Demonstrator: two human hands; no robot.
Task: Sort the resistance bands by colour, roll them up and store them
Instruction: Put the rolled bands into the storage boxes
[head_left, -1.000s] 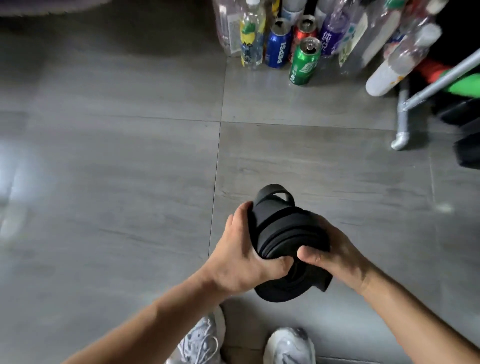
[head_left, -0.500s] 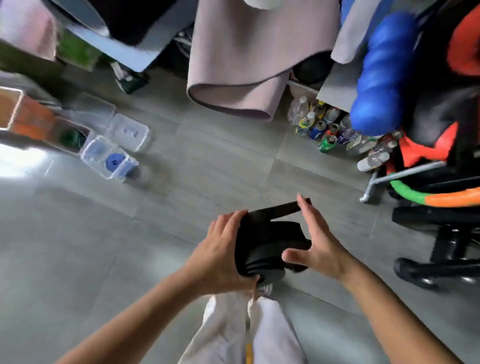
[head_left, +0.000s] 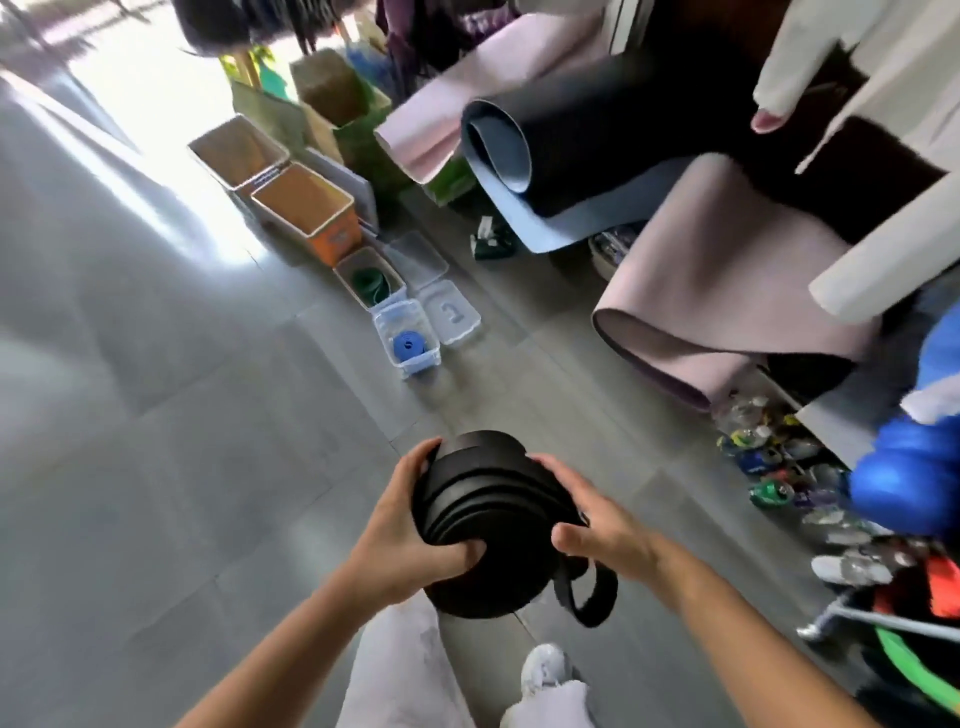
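1. The floor carries the storage boxes well ahead. One holds a green band; the clear box beside it holds a blue band. The black one probably needs its own box.
2. The black roll is held in the air between both hands. Squeeze it evenly so the layers do not slip sideways.
3. The left hand has its grip curled round the roll's left edge, thumb pressing its face. The right hand cups the right side, fingers curved over the rim.
4. The loose tail hangs below; tuck it in before storing.
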